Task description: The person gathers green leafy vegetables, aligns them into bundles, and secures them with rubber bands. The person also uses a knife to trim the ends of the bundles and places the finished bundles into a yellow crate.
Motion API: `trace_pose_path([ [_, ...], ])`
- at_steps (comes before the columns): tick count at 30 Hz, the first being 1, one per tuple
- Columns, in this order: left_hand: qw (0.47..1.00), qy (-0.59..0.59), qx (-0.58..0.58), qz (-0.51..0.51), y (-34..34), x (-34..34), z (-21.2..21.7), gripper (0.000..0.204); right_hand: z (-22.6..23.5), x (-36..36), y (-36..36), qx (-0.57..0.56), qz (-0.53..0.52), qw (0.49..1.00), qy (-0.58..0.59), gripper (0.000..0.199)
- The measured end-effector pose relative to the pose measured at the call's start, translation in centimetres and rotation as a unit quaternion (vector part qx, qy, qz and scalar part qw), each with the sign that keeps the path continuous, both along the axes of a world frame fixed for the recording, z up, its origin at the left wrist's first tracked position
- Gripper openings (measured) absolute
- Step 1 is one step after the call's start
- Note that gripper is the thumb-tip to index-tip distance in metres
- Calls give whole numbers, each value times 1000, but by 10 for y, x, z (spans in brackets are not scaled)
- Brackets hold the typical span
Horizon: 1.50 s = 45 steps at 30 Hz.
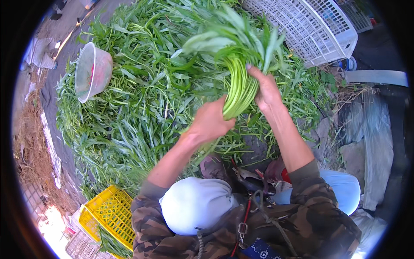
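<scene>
A thick bunch of water spinach point(240, 86), long green stems topped with narrow leaves, is held up in front of me. My left hand point(210, 120) is closed round the lower stems. Higher up, my right hand point(266, 88) grips the bunch from its right side, thumb across the stems. The leafy tops lean away from me and are smeared by motion. Beneath and beyond spreads a large heap of the same loose greens point(133, 112). The cut ends of the bunch are partly hidden by my left hand.
A clear plastic tub point(94, 72) with something red in it rests tilted on the heap at left. A white plastic crate point(308, 32) stands far right, and a yellow crate point(110, 211) holding greens is near left. A pale strap point(376, 77) lies at right.
</scene>
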<state>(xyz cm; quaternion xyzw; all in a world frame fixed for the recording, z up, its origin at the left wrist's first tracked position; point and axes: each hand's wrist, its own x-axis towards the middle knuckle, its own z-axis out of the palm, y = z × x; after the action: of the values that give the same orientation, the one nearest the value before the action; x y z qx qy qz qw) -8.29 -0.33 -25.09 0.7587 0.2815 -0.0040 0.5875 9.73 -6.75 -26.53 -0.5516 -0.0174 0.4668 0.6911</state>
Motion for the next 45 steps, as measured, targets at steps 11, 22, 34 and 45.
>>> trace_pose_path([
  [11,953,-59,-284,90,46,-85,46,52,-47,-9,-10,-20,-143,950,276,48],
  [22,956,-97,-211,180,112,-8,166,38,-84,-45,-52,-35,-101,941,322,45],
  [34,911,-189,-364,43,103,155,73,46,-79,-26,-69,-10,-92,969,231,24],
  [45,887,19,-453,88,47,95,-55,43,-60,16,-42,-64,68,994,63,58],
])
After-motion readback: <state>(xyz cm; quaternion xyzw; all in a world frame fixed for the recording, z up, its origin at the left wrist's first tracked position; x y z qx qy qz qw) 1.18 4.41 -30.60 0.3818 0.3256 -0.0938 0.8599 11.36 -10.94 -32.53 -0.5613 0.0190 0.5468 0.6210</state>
